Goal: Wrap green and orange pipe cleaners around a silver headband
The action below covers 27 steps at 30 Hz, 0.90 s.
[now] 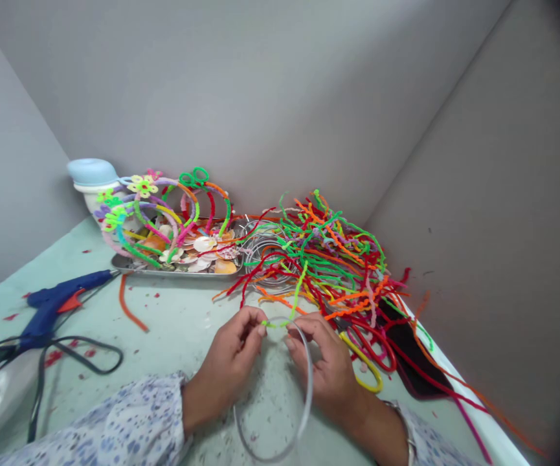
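Note:
My left hand [231, 359] and my right hand [321, 362] meet over the table top, both pinched on a thin grey headband [303, 401] whose loop curves down toward me. A lime green pipe cleaner [293, 304] runs from the pile down to the top of the band, where the fingertips of both hands pinch it against the band. Just beyond my hands lies a big tangle of pipe cleaners [328, 259] in red, green, orange and pink.
A metal tray [163, 268] at the back holds shells and pipe-cleaner-wrapped headbands [163, 207]. A blue glue gun [54, 304] with a black cord lies at left. A white-and-blue jar [94, 181] stands behind the tray. A dark phone [408, 356] lies at right. Grey walls close in.

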Motion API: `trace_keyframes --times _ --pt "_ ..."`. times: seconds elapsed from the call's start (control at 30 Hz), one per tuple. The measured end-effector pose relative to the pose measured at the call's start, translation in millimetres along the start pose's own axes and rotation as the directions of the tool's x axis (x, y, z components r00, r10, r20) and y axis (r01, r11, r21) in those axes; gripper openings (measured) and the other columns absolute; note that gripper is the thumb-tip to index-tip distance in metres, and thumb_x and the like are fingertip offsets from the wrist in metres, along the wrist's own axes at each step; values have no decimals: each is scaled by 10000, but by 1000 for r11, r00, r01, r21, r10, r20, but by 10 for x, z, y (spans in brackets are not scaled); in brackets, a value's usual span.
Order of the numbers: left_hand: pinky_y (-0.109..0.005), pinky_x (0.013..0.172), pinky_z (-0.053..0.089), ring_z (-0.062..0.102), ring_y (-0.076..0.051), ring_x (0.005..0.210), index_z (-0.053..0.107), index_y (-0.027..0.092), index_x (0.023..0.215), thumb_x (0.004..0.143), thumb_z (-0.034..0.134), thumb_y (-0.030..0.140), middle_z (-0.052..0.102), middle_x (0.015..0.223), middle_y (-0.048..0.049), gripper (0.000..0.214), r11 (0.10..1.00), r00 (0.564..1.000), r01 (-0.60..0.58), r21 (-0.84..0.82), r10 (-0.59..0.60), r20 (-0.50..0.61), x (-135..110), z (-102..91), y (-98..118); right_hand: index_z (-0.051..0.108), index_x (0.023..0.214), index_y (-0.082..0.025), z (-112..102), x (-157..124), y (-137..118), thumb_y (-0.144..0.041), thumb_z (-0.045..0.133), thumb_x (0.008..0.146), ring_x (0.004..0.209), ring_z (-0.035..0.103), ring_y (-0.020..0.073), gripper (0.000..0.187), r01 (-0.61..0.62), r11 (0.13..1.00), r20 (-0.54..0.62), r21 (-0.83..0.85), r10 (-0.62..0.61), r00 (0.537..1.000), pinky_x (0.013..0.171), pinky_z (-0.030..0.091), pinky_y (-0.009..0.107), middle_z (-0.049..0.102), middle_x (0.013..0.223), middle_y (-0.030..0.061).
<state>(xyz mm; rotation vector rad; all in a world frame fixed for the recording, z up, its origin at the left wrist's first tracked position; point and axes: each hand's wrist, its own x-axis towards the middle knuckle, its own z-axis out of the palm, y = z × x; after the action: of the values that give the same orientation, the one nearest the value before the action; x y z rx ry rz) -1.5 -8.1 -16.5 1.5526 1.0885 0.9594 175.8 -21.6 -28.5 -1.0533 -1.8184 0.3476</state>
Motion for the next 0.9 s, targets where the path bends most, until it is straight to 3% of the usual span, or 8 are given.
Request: trace_keyframes --times 0.17,0.3,0.43,0.63,0.9 --pt "-221 571 347 416 -111 581 506 183 861 881 525 342 462 636 46 162 961 996 85 -263 -89 -4 67 -29 31 638 840 -198 13 32 7 -189 493 909 725 600 170 160 -59 998 137 -12 60 989 655 486 283 628 773 37" --pt "-214 570 354 441 -101 571 532 175 866 853 578 357 507 626 40 188 894 992 125 -430 -110 59 73 -15 25 680 980 -199 16 57 -14 -187 510 906 786 628 185 186 -87 996 213 -34 93 973 710 503 297 668 837 55" --pt "-202 542 348 467 -90 563 563 173 889 806 648 358 535 655 35 220 815 982 187 -549 -157 102 73 9 -17 641 1137 -196 28 43 2 -184 540 895 790 642 181 262 -111 994 163 -14 112 980 727 512 293 688 856 50" --pt "-200 542 358 455 -81 551 575 162 823 802 656 372 532 653 29 226 820 978 210 -533 -176 114 97 27 -70 675 990 -204 26 24 10 -202 562 883 733 620 171 156 -87 996 59 5 86 995 664 503 273 666 794 33" --pt "-202 507 341 434 -81 515 557 162 796 782 660 408 506 613 39 267 844 971 230 -485 -165 173 98 50 -48 664 846 -214 32 2 31 -224 588 878 719 610 166 83 -153 986 52 67 150 987 665 490 275 664 772 18"
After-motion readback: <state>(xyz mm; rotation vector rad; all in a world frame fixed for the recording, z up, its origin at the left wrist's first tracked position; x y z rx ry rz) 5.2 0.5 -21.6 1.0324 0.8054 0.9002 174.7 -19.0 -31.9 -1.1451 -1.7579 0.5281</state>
